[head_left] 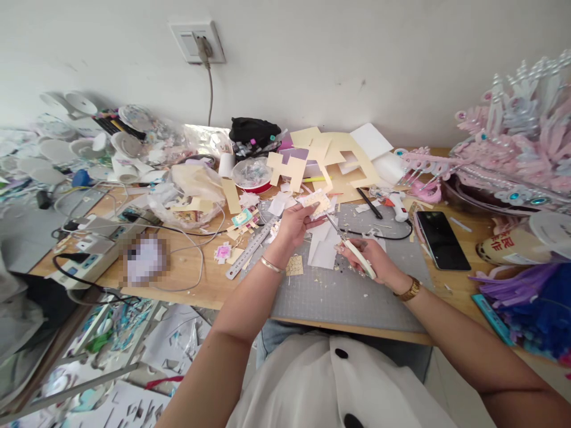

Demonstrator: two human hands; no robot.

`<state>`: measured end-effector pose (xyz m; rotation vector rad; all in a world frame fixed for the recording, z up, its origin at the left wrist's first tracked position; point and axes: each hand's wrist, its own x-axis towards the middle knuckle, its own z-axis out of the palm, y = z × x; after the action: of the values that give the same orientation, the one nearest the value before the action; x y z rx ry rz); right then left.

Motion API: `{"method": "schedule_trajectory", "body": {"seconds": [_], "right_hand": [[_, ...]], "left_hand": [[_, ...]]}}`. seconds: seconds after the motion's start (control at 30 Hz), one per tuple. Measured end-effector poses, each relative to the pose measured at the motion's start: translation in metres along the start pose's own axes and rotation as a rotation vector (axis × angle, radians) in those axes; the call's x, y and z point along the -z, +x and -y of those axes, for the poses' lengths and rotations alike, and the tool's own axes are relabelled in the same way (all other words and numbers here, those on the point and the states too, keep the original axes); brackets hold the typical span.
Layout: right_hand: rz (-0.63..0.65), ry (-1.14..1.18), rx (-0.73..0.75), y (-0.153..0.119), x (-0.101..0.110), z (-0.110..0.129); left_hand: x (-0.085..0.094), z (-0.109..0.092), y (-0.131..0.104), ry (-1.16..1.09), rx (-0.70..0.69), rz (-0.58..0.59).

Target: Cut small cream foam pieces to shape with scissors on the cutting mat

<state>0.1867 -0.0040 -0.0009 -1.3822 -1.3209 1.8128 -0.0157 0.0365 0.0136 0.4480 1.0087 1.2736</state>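
Observation:
Near the middle of the desk, my left hand (298,226) pinches a small cream paper piece with a white edge (319,205). My right hand (372,260) is wrapped round white-handled scissors (360,257). Their metal blades point up and left, with the tips at the lower right edge of the paper piece; whether they touch it I cannot tell. Beneath both hands lies a grey cutting mat (339,300) with white paper scraps (322,249). A small cream square with a pattern (294,266) rests by my left wrist, and a metal ruler (252,249) lies left of it.
Cut cream card sheets (332,154) are heaped at the back. To the right are a glue gun (397,205), a phone (442,239), a drink cup (504,246) and pink crowns (526,131). On the left, a power strip (100,249) trails cables near a plastic bag (191,190).

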Motion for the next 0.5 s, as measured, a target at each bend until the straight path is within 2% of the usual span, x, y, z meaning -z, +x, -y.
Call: {"method": "schedule_trajectory", "body": {"seconds": [0.17,0.33,0.5], "right_hand": [[0.003,-0.028,-0.029,-0.005,-0.001,0.008],[0.042,-0.093,0.011,-0.013,-0.002,0.019],[0.04,-0.072,-0.011,-0.008,0.0,0.009]], "left_hand": [[-0.001,-0.002,-0.001,-0.039,-0.011,-0.027],[-0.001,-0.009,-0.002,-0.063,-0.035,-0.042],[-0.001,-0.008,-0.002,-0.015,-0.005,-0.011]]}}
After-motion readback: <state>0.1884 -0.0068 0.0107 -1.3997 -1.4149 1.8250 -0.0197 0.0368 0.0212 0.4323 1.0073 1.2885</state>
